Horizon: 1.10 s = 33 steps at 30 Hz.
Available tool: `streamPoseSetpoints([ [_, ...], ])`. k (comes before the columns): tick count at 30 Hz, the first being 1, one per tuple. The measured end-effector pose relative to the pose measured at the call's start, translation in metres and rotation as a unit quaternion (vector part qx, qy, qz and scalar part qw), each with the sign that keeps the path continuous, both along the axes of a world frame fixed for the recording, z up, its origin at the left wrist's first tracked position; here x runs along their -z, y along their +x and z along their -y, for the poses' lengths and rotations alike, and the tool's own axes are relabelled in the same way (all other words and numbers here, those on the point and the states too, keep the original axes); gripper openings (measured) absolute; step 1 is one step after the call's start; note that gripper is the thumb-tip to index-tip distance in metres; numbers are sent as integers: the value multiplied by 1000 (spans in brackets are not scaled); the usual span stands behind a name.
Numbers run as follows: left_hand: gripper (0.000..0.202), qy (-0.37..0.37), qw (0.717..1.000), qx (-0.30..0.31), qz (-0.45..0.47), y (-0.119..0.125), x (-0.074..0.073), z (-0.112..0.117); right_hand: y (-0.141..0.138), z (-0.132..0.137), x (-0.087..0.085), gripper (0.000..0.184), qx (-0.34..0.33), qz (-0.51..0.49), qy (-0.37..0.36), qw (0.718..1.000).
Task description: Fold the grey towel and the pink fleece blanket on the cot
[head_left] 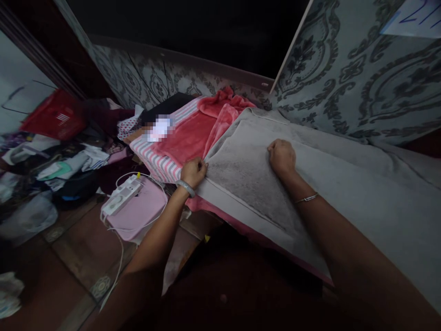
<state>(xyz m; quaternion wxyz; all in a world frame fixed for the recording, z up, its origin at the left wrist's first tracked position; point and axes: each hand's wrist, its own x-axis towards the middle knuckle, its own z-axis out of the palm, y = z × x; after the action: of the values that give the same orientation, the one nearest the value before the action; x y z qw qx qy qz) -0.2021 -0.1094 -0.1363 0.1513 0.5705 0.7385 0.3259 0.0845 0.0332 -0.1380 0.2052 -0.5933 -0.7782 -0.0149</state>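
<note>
A large grey plush cloth [241, 170] is spread over the surface before me, with a darker, fuzzier part between my hands. My left hand [193, 172] pinches its near left corner, beside the striped bedding. My right hand [282, 156] is closed in a fist low over the middle of the same cloth, apparently gripping its fabric; the fingertips are hidden. Left of the grey cloth a red plush blanket [186, 142] lies bunched toward the wall. Under it is a pink, grey and white striped cloth [158, 163].
A blurred bright patch [160, 128] sits on the striped cloth. Lower left, a white power strip [123, 195] with trailing cords rests on a pink box [144, 214]. Piled clothes [76, 161] and a red basket [57, 115] stand left. A large dark screen [193, 32] hangs behind.
</note>
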Motion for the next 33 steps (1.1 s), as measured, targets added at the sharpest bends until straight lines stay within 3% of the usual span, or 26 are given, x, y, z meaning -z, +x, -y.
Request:
streamPoseSetpoints([
  [5, 18, -38, 999, 5, 4, -4, 0, -1, 1, 0, 13, 20, -22, -3, -50, 998],
  [9, 17, -53, 996, 12, -71, -7, -1, 1, 2, 3, 9, 21, -24, 8, -49, 998],
  [13, 23, 27, 986, -15, -161, 3, -10, 7, 2, 7, -5, 27, -34, 32, -69, 997],
  [15, 31, 92, 977, 45, -189, 20, -13, 10, -3, 13, -10, 32, -79, 42, -61, 994],
  [18, 41, 125, 951, 175, -221, 52, -7, 12, -17, 28, -11, 43, -213, 68, -47, 974],
  [22, 60, 72, 945, 163, -274, 78, 15, 10, -32, 34, 1, 55, -337, 121, -81, 930],
  [25, 69, 54, 946, 149, -284, 78, 27, 9, -28, 9, 6, 59, -354, 144, -85, 920],
  [30, 67, 67, 946, 147, -282, 72, 32, 10, -6, -69, 4, 60, -220, 154, -110, 957],
  [33, 66, 74, 947, 142, -280, 73, 33, 10, 0, -99, -1, 58, -170, 154, -115, 966],
])
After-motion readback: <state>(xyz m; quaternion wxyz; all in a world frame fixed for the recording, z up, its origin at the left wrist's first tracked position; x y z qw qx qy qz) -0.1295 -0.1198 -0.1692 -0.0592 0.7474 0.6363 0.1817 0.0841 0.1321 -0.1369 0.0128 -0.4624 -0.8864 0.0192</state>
